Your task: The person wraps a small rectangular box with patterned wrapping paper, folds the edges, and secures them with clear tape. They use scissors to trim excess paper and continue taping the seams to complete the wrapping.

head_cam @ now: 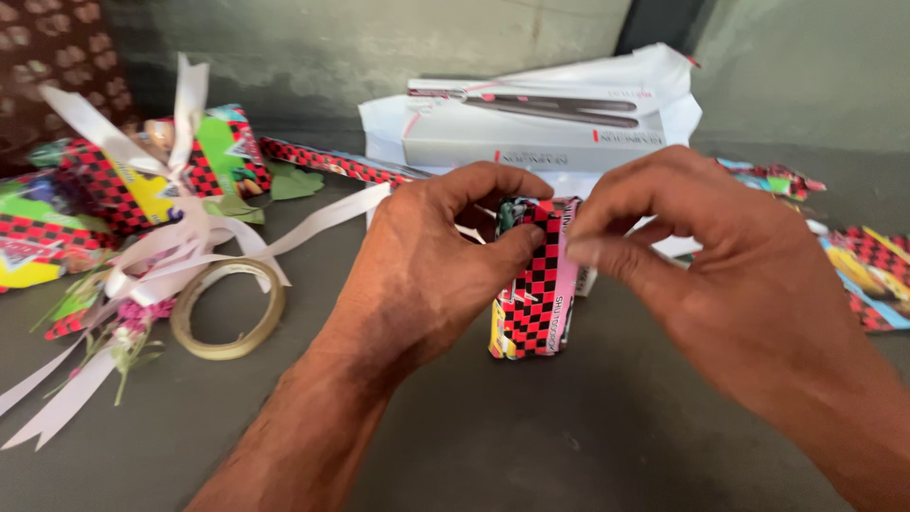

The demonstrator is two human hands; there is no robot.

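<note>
The small wrapped package point(534, 294) stands upright at the middle of the dark tabletop point(588, 436), covered in red-and-black checkered paper with a pink strip down its right side. Your left hand point(427, 270) clasps it from nine o'clock, thumb pressed across the front of the wrap and fingers point(493, 180) curled over the top. Your right hand point(720, 256) comes in from three o'clock, its fingers pinched together at the upper right edge of the paper (whether they grip a flap or only press on it, I cannot tell). At twelve o'clock, just behind the package, a long grey box point(531, 133) lies on white paper. At nine o'clock sits a roll of clear tape point(228, 308), beside white ribbon point(180, 237) and checkered wrapping scraps point(104, 185). More scraps point(867, 270) lie at three o'clock.
</note>
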